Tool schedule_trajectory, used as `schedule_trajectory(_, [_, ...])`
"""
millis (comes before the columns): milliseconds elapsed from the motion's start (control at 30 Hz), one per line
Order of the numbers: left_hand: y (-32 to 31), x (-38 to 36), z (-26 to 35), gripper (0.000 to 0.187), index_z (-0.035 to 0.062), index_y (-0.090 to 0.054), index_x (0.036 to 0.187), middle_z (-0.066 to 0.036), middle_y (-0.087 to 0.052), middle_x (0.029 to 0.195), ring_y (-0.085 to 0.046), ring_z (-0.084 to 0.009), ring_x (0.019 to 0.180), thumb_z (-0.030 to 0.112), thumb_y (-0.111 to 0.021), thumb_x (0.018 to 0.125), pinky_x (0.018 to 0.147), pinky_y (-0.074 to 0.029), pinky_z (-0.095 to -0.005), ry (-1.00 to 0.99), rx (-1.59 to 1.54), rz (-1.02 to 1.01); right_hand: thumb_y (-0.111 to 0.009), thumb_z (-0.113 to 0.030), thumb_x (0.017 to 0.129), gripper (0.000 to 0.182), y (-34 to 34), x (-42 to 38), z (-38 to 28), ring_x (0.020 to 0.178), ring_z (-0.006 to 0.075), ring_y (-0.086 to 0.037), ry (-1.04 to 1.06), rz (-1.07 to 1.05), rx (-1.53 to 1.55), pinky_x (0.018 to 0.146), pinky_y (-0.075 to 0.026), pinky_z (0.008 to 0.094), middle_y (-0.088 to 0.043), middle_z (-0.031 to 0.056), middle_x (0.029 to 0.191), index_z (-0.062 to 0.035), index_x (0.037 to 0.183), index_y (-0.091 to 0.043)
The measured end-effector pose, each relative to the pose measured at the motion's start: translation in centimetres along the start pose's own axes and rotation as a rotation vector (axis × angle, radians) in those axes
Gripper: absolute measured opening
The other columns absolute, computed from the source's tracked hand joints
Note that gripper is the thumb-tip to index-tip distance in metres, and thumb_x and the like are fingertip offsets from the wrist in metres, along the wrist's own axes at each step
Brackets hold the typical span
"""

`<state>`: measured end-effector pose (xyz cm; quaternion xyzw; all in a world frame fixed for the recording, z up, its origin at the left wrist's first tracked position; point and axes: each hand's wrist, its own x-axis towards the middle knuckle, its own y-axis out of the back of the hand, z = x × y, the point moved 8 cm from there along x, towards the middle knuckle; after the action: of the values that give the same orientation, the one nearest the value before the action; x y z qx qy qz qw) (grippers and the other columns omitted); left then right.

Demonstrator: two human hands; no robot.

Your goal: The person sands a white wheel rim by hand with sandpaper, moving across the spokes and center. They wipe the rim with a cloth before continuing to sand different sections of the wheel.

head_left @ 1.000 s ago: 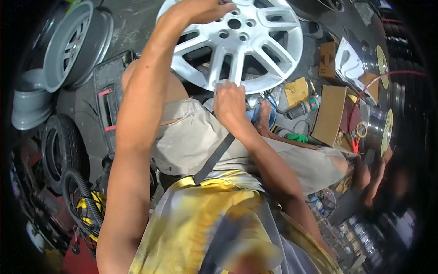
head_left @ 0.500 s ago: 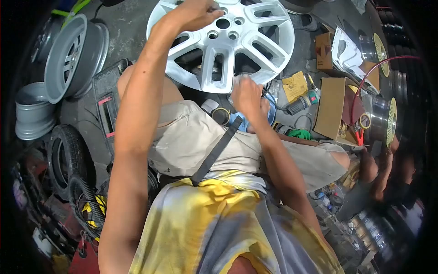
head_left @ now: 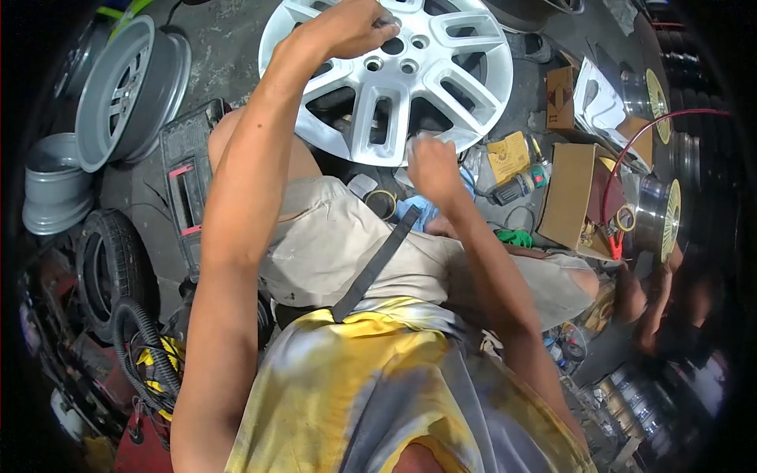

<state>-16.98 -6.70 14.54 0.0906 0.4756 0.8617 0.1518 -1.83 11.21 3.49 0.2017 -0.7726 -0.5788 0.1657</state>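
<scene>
A silver alloy wheel (head_left: 382, 130) with broad spokes stands in front of my knees, its face towards me. My left hand (head_left: 355, 30) is closed at the wheel's hub, fingers curled by the centre hole. At the lower rim edge, my right hand (head_left: 434, 167) is closed in a fist. A small pale patch shows at its fingertips, but I cannot make out what it is. Below that hand a blue cloth (head_left: 418, 211) lies by my legs, beside a roll of tape (head_left: 382, 204).
To the right are a green-and-grey power tool (head_left: 516, 188), an open cardboard box (head_left: 569, 197) and a red hose (head_left: 658, 118). Grey wheels (head_left: 118, 94) and a tyre (head_left: 114, 272) stand on the left. A black case (head_left: 185, 189) sits by my left knee.
My right hand has shifted slightly at the rim's lower edge and is less blurred. My left hand stays at the hub. The whole view has shifted a little.
</scene>
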Motion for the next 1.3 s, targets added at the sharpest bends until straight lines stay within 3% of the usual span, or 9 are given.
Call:
schedule_trajectory(267, [-0.2, -0.2, -1.1, 0.029, -0.0008, -0.073, 0.1, -0.027, -0.071, 0.091, -0.069, -0.0417, 0.088, 0.025, -0.06, 0.093, 0.078, -0.052, -0.0485, 0.039, -0.017, 0.002, -0.056, -0.018, 0.088, 0.023, -1.6, 1.9, 5.7, 0.084, 0.0452, -0.069, -0.072, -0.38, -0.108, 0.079, -0.054, 0.0544, -0.069, 0.0275, 0.086, 0.0008, 0.082, -0.068])
schedule_trajectory(333, [0.4, -0.8, -0.7, 0.03, -0.0014, -0.072, 0.099, -0.027, -0.07, 0.089, -0.069, -0.0426, 0.086, 0.025, -0.06, 0.093, 0.078, -0.052, -0.0497, 0.062, -0.066, 0.034, -0.054, -0.013, 0.087, 0.02, -1.0, 1.5, 1.9, 0.072, 0.037, -0.072, 0.189, -0.266, -0.09, 0.072, -0.056, 0.0509, -0.071, 0.0198, 0.077, -0.0019, 0.082, -0.07])
schedule_trajectory(600, [0.4, -0.2, -0.9, 0.032, -0.0033, -0.072, 0.095, -0.029, -0.07, 0.09, -0.069, -0.0427, 0.089, 0.027, -0.062, 0.093, 0.08, -0.053, -0.0494, 0.05, -0.008, -0.004, -0.057, -0.014, 0.084, 0.016, -0.6, 1.0, 0.8, 0.075, 0.0386, -0.071, 0.14, -0.262, -0.038, 0.07, -0.056, 0.0494, -0.07, 0.0225, 0.081, -0.0028, 0.08, -0.068])
schedule_trajectory(733, [0.1, -0.5, -0.4, 0.033, -0.0031, -0.073, 0.097, -0.029, -0.07, 0.093, -0.069, -0.0426, 0.092, 0.027, -0.061, 0.093, 0.083, -0.053, -0.0487, -0.019, -0.014, 0.021, -0.058, -0.018, 0.091, 0.021, 1.6, 0.1, 8.2, 0.083, 0.0432, -0.068, -0.146, -0.318, -0.17, 0.075, -0.053, 0.0537, -0.068, 0.0272, 0.087, 0.0012, 0.09, -0.067])
schedule_trajectory(900, [0.8, -1.1, -0.4, 0.031, -0.0015, -0.073, 0.098, -0.027, -0.071, 0.094, -0.069, -0.042, 0.091, 0.026, -0.06, 0.094, 0.082, -0.052, -0.0482, 0.09, -0.062, -0.036, -0.065, -0.025, 0.091, 0.026, 3.5, -1.7, 8.9, 0.08, 0.0432, -0.068, -0.088, 0.038, 0.048, 0.072, -0.054, 0.0508, -0.068, 0.0249, 0.087, 0.0003, 0.098, -0.068])
schedule_trajectory(1000, [0.1, -0.8, 0.1, 0.031, -0.0014, -0.073, 0.096, -0.026, -0.071, 0.093, -0.069, -0.0414, 0.089, 0.026, -0.059, 0.094, 0.08, -0.052, -0.0483, 0.06, -0.033, -0.063, -0.064, -0.021, 0.092, 0.032, 0.9, -3.3, 3.6, 0.091, 0.0406, -0.068, -0.115, -0.171, 0.071, 0.079, -0.054, 0.0507, -0.07, 0.0219, 0.103, -0.0006, 0.116, -0.067])
schedule_trajectory(1067, [-0.4, -0.2, 0.1, 0.031, -0.0019, -0.072, 0.096, -0.026, -0.071, 0.091, -0.069, -0.0413, 0.087, 0.026, -0.059, 0.094, 0.079, -0.051, -0.0487, 0.006, 0.011, -0.047, -0.068, -0.021, 0.086, 0.033, 2.3, -4.5, -2.2, 0.092, 0.0342, -0.067, 0.099, 0.05, 0.055, 0.077, -0.053, 0.0464, -0.069, 0.016, 0.101, -0.003, 0.113, -0.068])
schedule_trajectory(1200, [-0.2, -0.7, 0.7, 0.031, -0.0019, -0.072, 0.097, -0.026, -0.071, 0.09, -0.069, -0.0405, 0.086, 0.026, -0.059, 0.094, 0.078, -0.052, -0.0486, 0.086, -0.002, -0.098, -0.064, -0.015, 0.086, 0.028, 1.7, -3.6, 6.3, 0.082, 0.0255, -0.066, 0.021, -0.198, -0.488, 0.073, -0.051, 0.0391, -0.066, 0.0099, 0.095, -0.0038, 0.111, -0.068])
schedule_trajectory(1300, [0.3, -1.1, 0.5, 0.03, -0.0015, -0.072, 0.098, -0.026, -0.071, 0.09, -0.069, -0.04, 0.085, 0.025, -0.059, 0.094, 0.077, -0.052, -0.0485, 0.055, -0.001, -0.054, -0.065, -0.014, 0.084, 0.032, 6.9, -2.8, 8.7, 0.086, 0.03, -0.066, 0.038, -0.007, -0.239, 0.078, -0.051, 0.0405, -0.066, 0.0139, 0.096, -0.0003, 0.113, -0.067])
